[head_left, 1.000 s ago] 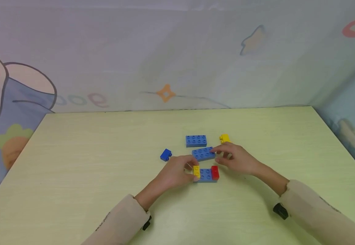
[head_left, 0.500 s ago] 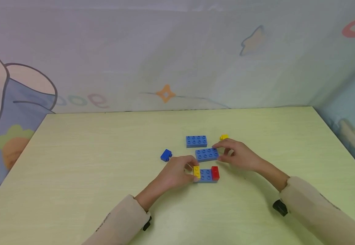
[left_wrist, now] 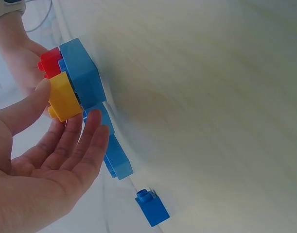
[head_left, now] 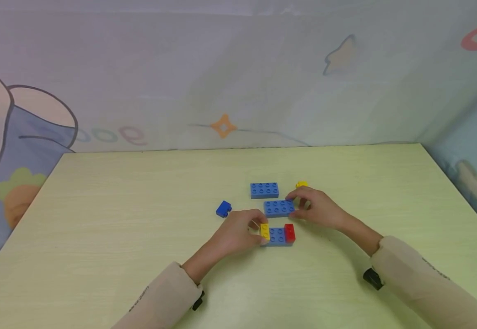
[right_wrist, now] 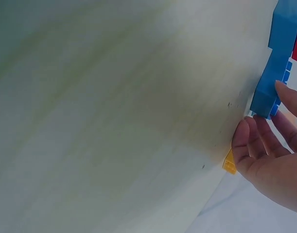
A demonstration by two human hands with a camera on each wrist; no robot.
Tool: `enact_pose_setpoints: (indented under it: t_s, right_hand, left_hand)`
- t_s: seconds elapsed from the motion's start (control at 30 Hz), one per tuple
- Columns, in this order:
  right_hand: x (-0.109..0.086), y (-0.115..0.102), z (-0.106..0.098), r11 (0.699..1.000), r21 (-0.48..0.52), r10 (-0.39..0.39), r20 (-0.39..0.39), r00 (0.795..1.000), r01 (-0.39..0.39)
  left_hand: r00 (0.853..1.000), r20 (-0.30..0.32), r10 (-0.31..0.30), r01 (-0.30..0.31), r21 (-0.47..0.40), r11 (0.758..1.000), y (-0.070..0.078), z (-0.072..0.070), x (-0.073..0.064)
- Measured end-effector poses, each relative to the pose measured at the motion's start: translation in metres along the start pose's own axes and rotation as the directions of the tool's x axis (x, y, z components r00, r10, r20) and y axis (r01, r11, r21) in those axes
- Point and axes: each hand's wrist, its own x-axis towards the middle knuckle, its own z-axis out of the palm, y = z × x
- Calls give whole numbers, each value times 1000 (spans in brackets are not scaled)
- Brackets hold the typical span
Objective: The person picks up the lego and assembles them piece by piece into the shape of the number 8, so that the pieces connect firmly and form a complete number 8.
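Note:
My left hand (head_left: 238, 232) pinches a small yellow brick (head_left: 265, 230) between thumb and fingers. That brick sits on the left end of a long blue brick (head_left: 277, 243), and a red brick (head_left: 289, 233) stands on its right end. Just behind lies a second long blue brick (head_left: 277, 209). Its right end is between the thumb and index finger of my right hand (head_left: 319, 208); in the right wrist view the thumb touches this blue brick (right_wrist: 268, 83) near its studs. Both long bricks lie with studs upward.
A third long blue brick (head_left: 264, 191) lies farther back on the pale wooden table (head_left: 119, 219). A small blue brick (head_left: 223, 209) rests tipped over at the left. Behind my right hand a yellow brick (head_left: 302, 184) is partly hidden. A printed cloth (head_left: 160, 68) hangs beyond the table.
The second long blue brick has slid a little right and turned from slanted to nearly parallel with the front one. My right hand has come to its right end. My left hand stays put.

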Motion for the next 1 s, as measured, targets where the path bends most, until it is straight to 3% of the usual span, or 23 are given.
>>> enact_pose_setpoints:
  t_s: [0.17,0.57,0.77,1.0]
  right_hand:
    - [1,-1,2,999,-16,31,-5,1000,-31]
    - [-5,-2,-3,1000,-10,17,-53,998,-17]
    - [-13,-7,-14,999,16,-30,-84,996,32]
    - [-24,-22,-21,993,76,-84,-58,995,88]
  left_hand:
    - [1000,0,-9,9,2,1000,0,0,0]
    - [1000,2,-13,13,12,1000,0,1,2]
    - [1000,1,-11,11,13,1000,0,0,1]
    - [1000,-1,-8,8,5,1000,0,1,1]
